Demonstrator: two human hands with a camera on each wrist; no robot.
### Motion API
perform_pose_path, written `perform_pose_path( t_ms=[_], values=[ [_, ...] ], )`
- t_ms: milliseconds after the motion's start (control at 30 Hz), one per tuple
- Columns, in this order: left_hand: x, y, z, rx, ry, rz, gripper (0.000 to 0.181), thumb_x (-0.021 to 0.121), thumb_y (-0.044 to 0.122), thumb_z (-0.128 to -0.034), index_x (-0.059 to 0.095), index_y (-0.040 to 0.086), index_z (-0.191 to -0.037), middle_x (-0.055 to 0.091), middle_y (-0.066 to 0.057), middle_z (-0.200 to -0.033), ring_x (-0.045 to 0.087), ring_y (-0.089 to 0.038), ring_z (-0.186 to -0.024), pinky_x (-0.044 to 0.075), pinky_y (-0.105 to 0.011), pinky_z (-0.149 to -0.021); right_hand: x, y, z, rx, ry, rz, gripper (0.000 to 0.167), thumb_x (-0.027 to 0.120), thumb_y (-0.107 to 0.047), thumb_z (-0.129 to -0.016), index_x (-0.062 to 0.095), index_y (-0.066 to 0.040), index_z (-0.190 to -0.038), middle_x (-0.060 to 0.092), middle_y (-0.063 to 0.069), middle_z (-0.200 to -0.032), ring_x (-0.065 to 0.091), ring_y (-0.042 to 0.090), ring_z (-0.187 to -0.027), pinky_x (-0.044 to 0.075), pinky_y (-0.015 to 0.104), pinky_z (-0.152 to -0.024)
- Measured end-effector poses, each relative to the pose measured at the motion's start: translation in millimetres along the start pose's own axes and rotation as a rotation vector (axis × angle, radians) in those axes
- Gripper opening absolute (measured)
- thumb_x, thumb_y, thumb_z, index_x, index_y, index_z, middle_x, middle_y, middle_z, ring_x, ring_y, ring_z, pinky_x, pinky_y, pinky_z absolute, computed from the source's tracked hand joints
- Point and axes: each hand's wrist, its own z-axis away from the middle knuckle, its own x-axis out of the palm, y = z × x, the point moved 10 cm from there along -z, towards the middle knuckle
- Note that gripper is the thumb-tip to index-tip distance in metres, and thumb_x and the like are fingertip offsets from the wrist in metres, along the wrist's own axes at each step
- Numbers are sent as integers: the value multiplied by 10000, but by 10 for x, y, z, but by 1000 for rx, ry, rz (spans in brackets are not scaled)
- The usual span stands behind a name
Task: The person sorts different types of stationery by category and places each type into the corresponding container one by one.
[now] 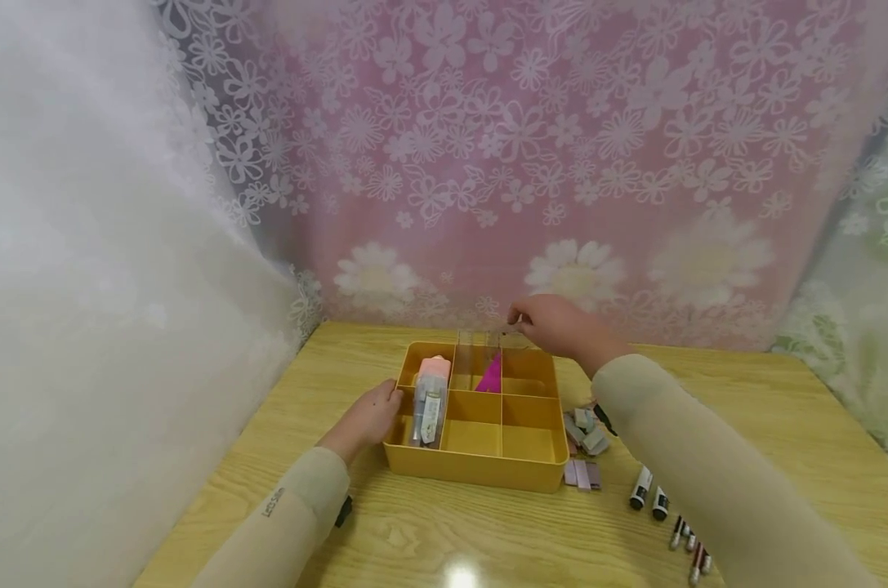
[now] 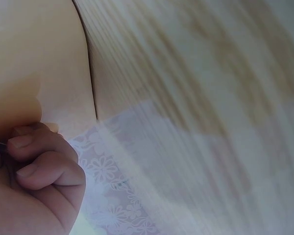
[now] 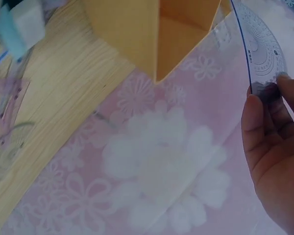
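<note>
A yellow divided organizer box (image 1: 480,472) stands on the table. My left hand (image 1: 370,415) grips its left rim; in the left wrist view the fingers (image 2: 51,169) are curled at the box edge. Above the back of the box, my right hand (image 1: 561,328) pinches a clear protractor (image 3: 264,54) by one end, between thumb and fingers. Clear strips (image 1: 465,359) stand upright in the back middle compartment beside a magenta triangular piece (image 1: 491,376). Along the left column lies a clear case with a peach-coloured end (image 1: 435,367) and a white label.
Grey and pinkish blocks (image 1: 595,442) lie right of the box, near lilac strips (image 1: 582,474). White tubes with black ends (image 1: 640,488) and several pencils (image 1: 697,563) sit beneath the right forearm. Clear set squares (image 3: 7,100) appear in the right wrist view. A floral curtain (image 1: 444,163) hangs behind the table.
</note>
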Motion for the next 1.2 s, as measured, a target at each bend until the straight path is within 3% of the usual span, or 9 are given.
perform_pose_path(
  t_ms=[167, 367, 567, 833, 1000, 1200],
  values=[
    [6, -9, -3, 3, -7, -4, 517, 289, 365, -1116, 408, 48, -1507, 487, -150, -1499, 439, -334, -1392, 321, -556, -1138, 146, -145, -160, -2, -28, -37, 298, 440, -52, -1042, 691, -83, -1199, 678, 83, -1208, 625, 292, -1117, 520, 458, -935],
    [-4, 0, -3, 1, -7, -10, 531, 290, 370, -1115, 393, 47, -1523, 468, -156, -1517, 420, -346, -1405, 311, -561, -1142, 324, -202, -311, 3, -43, -14, 297, 462, -88, -1044, 702, -158, -1203, 674, 31, -1215, 619, 247, -1104, 522, 432, -942],
    [6, -16, -5, 10, -11, -18, 522, 286, 372, -1116, 411, 49, -1507, 484, -152, -1503, 429, -347, -1399, 319, -561, -1138, 481, -176, -373, 105, -76, -38, 292, 493, -124, -1036, 697, -246, -1204, 654, -30, -1241, 606, 208, -1036, 537, 416, -895],
    [7, -6, 3, 32, -8, 8, 483, 286, 365, -1118, 457, 63, -1455, 532, -142, -1447, 473, -330, -1359, 362, -553, -1111, 617, -215, -482, 143, -113, -100, 360, 438, 35, -983, 689, -124, -1187, 639, 50, -1235, 583, 228, -999, 546, 350, -793],
    [15, 4, 7, 36, -12, 8, 495, 283, 364, -1120, 446, 53, -1468, 528, -146, -1451, 474, -332, -1358, 364, -554, -1110, 655, -172, -499, 174, -115, -118, 403, 422, 84, -963, 686, -114, -1194, 635, 50, -1252, 569, 231, -1009, 537, 331, -763],
    [2, -3, 4, 22, -10, 9, 493, 288, 367, -1119, 440, 66, -1479, 523, -137, -1462, 468, -323, -1365, 352, -550, -1120, 624, -92, -475, 190, -108, -130, 401, 429, 41, -962, 676, -128, -1229, 636, 48, -1257, 582, 233, -971, 533, 340, -751]
  ],
)
